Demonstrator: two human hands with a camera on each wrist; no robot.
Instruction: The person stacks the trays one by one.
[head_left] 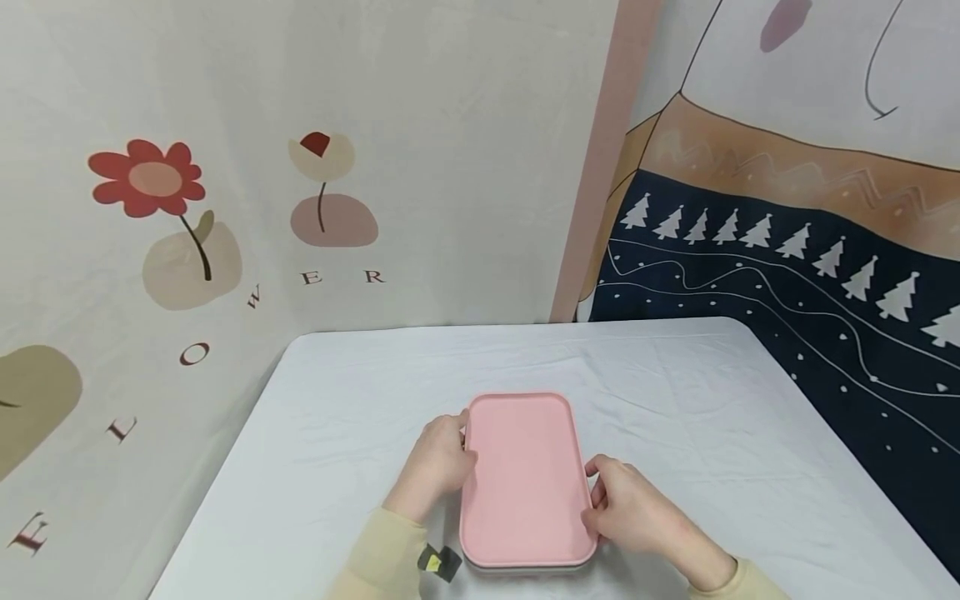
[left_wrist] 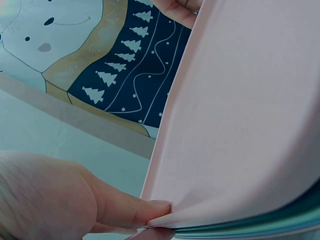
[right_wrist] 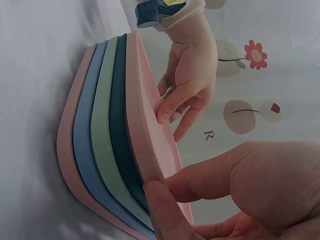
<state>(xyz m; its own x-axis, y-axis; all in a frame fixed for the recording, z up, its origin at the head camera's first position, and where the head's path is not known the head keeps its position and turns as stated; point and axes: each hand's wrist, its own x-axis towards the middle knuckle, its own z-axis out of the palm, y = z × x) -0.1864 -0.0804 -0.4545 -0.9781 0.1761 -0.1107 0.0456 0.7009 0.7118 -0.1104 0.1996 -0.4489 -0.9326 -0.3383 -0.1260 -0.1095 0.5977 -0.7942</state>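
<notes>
A pink rectangular tray (head_left: 528, 483) with rounded corners and a low raised rim tops a stack in the head view. Beneath it, the right wrist view shows a dark teal tray (right_wrist: 120, 100), a light green one (right_wrist: 104, 107), a blue one (right_wrist: 86, 117) and another pink one (right_wrist: 67, 150). My left hand (head_left: 438, 454) pinches the top tray's left edge, thumb over the rim and fingers below. On the opposite long side, my right hand (head_left: 630, 504) pinches that same tray's edge between thumb and fingers. The lower trays are mostly hidden from above.
The stack is on a white cloth-covered table (head_left: 360, 392), near its front edge. Behind stands a pale backdrop (head_left: 465, 167) printed with flowers and letters. A dark blue tree-patterned panel (head_left: 750, 275) lies at the right. A small dark device (head_left: 442, 562) shows at my left sleeve.
</notes>
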